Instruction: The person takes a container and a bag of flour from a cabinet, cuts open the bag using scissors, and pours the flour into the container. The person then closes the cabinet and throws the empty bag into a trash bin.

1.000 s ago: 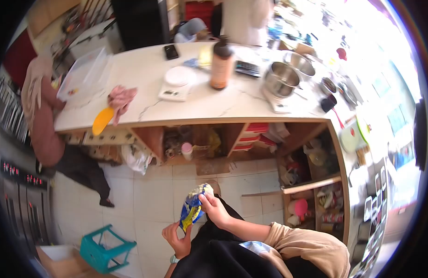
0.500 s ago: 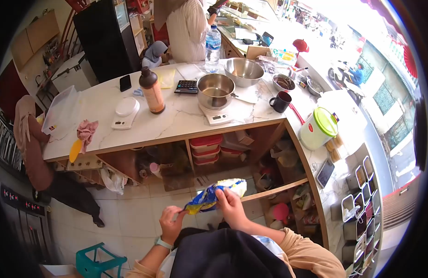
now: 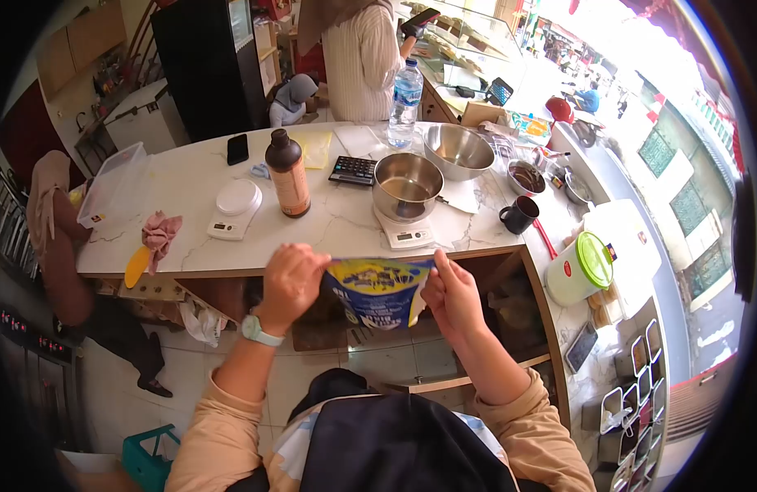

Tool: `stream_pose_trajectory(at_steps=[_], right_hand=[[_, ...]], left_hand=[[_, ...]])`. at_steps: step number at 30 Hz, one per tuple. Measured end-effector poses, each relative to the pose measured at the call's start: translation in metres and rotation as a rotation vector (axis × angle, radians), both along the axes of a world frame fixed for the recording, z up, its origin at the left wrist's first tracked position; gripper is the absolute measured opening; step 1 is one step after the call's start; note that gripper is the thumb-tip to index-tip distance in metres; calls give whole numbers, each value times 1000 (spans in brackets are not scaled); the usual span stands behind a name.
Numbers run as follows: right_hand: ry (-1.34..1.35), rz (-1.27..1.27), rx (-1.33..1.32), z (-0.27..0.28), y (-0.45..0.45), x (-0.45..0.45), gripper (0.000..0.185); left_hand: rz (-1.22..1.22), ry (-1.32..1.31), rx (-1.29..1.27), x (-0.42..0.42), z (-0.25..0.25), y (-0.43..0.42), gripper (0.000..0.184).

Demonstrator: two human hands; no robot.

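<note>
A blue and yellow printed plastic pouch (image 3: 380,297) hangs stretched between my two hands, in front of the counter's edge. My left hand (image 3: 293,277) pinches its upper left corner. On the other side, my right hand (image 3: 455,297) grips the upper right corner between thumb and fingers. What the pouch contains cannot be seen. Just beyond it, a steel pot (image 3: 408,189) rests on a white digital scale (image 3: 406,233). To the left stand a brown bottle (image 3: 288,174) and a second white scale (image 3: 236,210).
On the counter (image 3: 337,234) are a steel bowl (image 3: 459,152), calculator (image 3: 353,170), water bottle (image 3: 405,102), dark mug (image 3: 519,216), bowl of dark paste (image 3: 526,177) and green-lidded tub (image 3: 580,269). Several metal tins line the right side. Other people are at left and back. A green stool (image 3: 151,456) stands lower left.
Both hands have risen and moved forward toward the counter. The pouch, bunched and slanted before, is now spread out with its printed side showing. My right hand has shifted to its right corner.
</note>
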State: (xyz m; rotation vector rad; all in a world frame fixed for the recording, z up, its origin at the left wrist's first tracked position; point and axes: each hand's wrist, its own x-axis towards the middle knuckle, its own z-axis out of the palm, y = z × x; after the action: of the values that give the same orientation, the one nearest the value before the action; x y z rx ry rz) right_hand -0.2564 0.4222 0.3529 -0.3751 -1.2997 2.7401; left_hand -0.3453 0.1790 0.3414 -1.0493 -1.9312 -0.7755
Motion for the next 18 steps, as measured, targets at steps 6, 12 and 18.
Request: stream_pose_trajectory(at_steps=[6,12,18], right_hand=[[99,70,-63,42,-28,-84,25],[6,49,-244,16,-44,-163,22],[-174,276,-215,-30,-22,-184,55]], left_hand=[[32,115,32,-71,67,-32,19],[59,-31,-25,-132,65,-43,9],[102,-281,-8,-173,-1,-42,9]])
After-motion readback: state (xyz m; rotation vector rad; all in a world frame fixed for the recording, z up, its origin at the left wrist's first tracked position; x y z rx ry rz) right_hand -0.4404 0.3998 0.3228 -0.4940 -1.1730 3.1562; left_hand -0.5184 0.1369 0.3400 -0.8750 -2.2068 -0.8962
